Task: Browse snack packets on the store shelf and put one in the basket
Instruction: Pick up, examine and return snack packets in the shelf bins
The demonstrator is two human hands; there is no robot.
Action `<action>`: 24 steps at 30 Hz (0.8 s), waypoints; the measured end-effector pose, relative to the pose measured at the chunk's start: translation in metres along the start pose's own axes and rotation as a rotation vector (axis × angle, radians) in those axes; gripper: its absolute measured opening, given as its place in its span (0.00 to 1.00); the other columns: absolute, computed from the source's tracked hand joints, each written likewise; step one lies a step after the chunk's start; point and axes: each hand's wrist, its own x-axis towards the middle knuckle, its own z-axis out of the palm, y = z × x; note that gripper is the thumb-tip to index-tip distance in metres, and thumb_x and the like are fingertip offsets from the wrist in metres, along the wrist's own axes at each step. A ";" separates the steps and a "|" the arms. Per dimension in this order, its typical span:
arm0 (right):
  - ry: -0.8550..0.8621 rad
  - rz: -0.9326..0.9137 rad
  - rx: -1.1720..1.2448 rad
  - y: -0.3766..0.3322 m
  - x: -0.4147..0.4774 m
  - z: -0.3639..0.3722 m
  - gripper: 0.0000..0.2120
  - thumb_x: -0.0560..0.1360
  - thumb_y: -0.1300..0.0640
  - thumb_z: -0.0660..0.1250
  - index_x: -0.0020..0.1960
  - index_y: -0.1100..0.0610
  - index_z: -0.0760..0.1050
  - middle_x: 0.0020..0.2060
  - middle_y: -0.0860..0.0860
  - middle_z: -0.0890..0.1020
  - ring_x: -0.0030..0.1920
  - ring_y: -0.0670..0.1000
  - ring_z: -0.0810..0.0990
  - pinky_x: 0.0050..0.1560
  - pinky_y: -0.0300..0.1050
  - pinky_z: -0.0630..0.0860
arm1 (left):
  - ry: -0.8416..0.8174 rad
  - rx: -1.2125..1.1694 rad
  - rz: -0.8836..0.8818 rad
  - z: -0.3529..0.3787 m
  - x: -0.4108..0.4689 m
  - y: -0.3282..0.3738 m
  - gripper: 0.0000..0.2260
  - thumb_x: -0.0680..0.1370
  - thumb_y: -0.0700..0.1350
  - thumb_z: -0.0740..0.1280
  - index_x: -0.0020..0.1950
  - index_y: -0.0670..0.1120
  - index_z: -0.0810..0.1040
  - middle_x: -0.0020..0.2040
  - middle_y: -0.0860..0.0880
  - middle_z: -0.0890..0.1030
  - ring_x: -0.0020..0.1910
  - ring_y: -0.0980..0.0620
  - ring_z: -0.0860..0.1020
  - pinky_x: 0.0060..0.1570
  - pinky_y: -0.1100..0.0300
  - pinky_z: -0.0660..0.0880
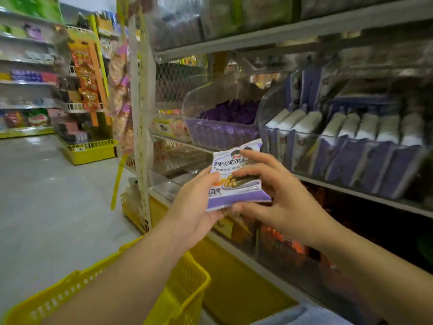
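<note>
Gripping snack packet (236,177), fingers (253,171) across front

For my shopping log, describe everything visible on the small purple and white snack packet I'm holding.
The small purple and white snack packet is a glossy plastic pouch: white upper face with dark characters, a picture of yellow and dark snack pieces, a purple band along the bottom. It is held in the air, front toward the camera, tilted. The left hand grips its left edge; fingers of the right hand curl across its front.
</note>
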 end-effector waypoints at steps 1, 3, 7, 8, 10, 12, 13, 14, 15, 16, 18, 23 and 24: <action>0.043 -0.023 -0.015 -0.008 0.002 -0.011 0.19 0.67 0.48 0.73 0.57 0.50 0.77 0.66 0.44 0.70 0.67 0.39 0.70 0.60 0.34 0.72 | -0.023 0.003 -0.001 0.013 0.000 0.006 0.13 0.82 0.42 0.55 0.56 0.44 0.78 0.44 0.44 0.85 0.34 0.51 0.82 0.27 0.62 0.73; 0.107 -0.043 -0.057 -0.021 0.006 -0.036 0.17 0.67 0.47 0.71 0.53 0.51 0.77 0.61 0.44 0.74 0.63 0.38 0.72 0.60 0.37 0.73 | -0.078 0.055 0.007 0.036 0.002 0.018 0.13 0.82 0.47 0.55 0.53 0.45 0.79 0.38 0.48 0.84 0.30 0.55 0.80 0.31 0.61 0.70; 0.218 -0.007 -0.082 -0.041 0.015 -0.090 0.15 0.69 0.45 0.68 0.51 0.53 0.76 0.52 0.51 0.79 0.49 0.46 0.79 0.47 0.47 0.77 | -0.121 0.364 0.118 0.069 0.012 0.035 0.17 0.83 0.52 0.52 0.49 0.51 0.79 0.38 0.55 0.83 0.33 0.59 0.80 0.36 0.60 0.69; 0.236 0.017 -0.062 -0.045 0.018 -0.106 0.16 0.68 0.45 0.68 0.50 0.53 0.76 0.48 0.52 0.81 0.43 0.48 0.80 0.43 0.47 0.76 | -0.106 0.491 0.184 0.073 0.016 0.037 0.16 0.84 0.51 0.52 0.49 0.53 0.80 0.42 0.55 0.83 0.38 0.60 0.81 0.40 0.62 0.72; 0.231 0.060 -0.085 -0.050 0.028 -0.138 0.15 0.69 0.44 0.68 0.48 0.53 0.76 0.37 0.49 0.83 0.34 0.44 0.79 0.36 0.39 0.75 | -0.082 0.800 0.378 0.080 0.028 0.038 0.13 0.83 0.48 0.55 0.57 0.53 0.80 0.54 0.56 0.82 0.51 0.60 0.79 0.52 0.66 0.73; 0.165 0.128 -0.126 -0.051 0.042 -0.167 0.08 0.72 0.46 0.68 0.44 0.51 0.76 0.31 0.46 0.81 0.31 0.42 0.77 0.32 0.35 0.73 | -0.077 1.072 0.565 0.087 0.038 0.036 0.13 0.82 0.43 0.59 0.63 0.51 0.78 0.57 0.56 0.80 0.54 0.60 0.77 0.52 0.71 0.70; 0.114 0.173 -0.131 -0.050 0.049 -0.178 0.07 0.73 0.48 0.69 0.42 0.50 0.77 0.31 0.47 0.80 0.31 0.44 0.77 0.31 0.37 0.73 | -0.086 1.153 0.616 0.092 0.043 0.035 0.14 0.81 0.42 0.60 0.63 0.52 0.78 0.54 0.55 0.80 0.50 0.59 0.77 0.50 0.68 0.71; 0.058 0.216 -0.137 -0.048 0.056 -0.188 0.06 0.72 0.48 0.70 0.40 0.50 0.79 0.32 0.48 0.80 0.31 0.46 0.76 0.32 0.39 0.72 | -0.104 1.216 0.640 0.097 0.049 0.033 0.14 0.80 0.42 0.60 0.63 0.53 0.78 0.51 0.53 0.81 0.47 0.57 0.78 0.50 0.63 0.71; 0.008 0.254 -0.157 -0.045 0.062 -0.195 0.05 0.71 0.48 0.70 0.39 0.48 0.80 0.32 0.49 0.80 0.31 0.48 0.76 0.32 0.40 0.72 | -0.131 1.278 0.649 0.104 0.055 0.031 0.14 0.80 0.42 0.61 0.62 0.54 0.78 0.50 0.52 0.82 0.47 0.53 0.79 0.54 0.59 0.71; -0.024 0.290 -0.184 -0.042 0.067 -0.200 0.05 0.70 0.47 0.70 0.38 0.47 0.81 0.32 0.50 0.80 0.31 0.48 0.75 0.32 0.40 0.71 | -0.169 1.347 0.649 0.108 0.061 0.029 0.13 0.80 0.43 0.61 0.62 0.55 0.78 0.51 0.52 0.82 0.50 0.51 0.79 0.62 0.54 0.67; -0.045 0.345 -0.219 -0.034 0.076 -0.203 0.08 0.66 0.45 0.67 0.36 0.48 0.81 0.29 0.49 0.79 0.28 0.46 0.73 0.30 0.40 0.69 | -0.242 1.484 0.665 0.113 0.073 0.023 0.12 0.80 0.47 0.60 0.61 0.56 0.77 0.53 0.54 0.80 0.56 0.51 0.75 0.71 0.49 0.53; -0.097 0.387 -0.270 -0.017 0.093 -0.200 0.15 0.60 0.41 0.65 0.36 0.52 0.75 0.28 0.51 0.73 0.27 0.49 0.69 0.28 0.41 0.65 | -0.316 1.656 0.779 0.103 0.095 0.020 0.11 0.80 0.52 0.59 0.61 0.56 0.74 0.60 0.56 0.78 0.60 0.54 0.73 0.71 0.51 0.53; -0.113 0.392 -0.296 -0.015 0.097 -0.200 0.15 0.61 0.41 0.65 0.36 0.53 0.75 0.27 0.51 0.73 0.27 0.49 0.69 0.28 0.42 0.65 | -0.326 1.664 0.795 0.100 0.098 0.019 0.11 0.80 0.52 0.59 0.61 0.56 0.74 0.59 0.56 0.78 0.59 0.54 0.74 0.70 0.51 0.57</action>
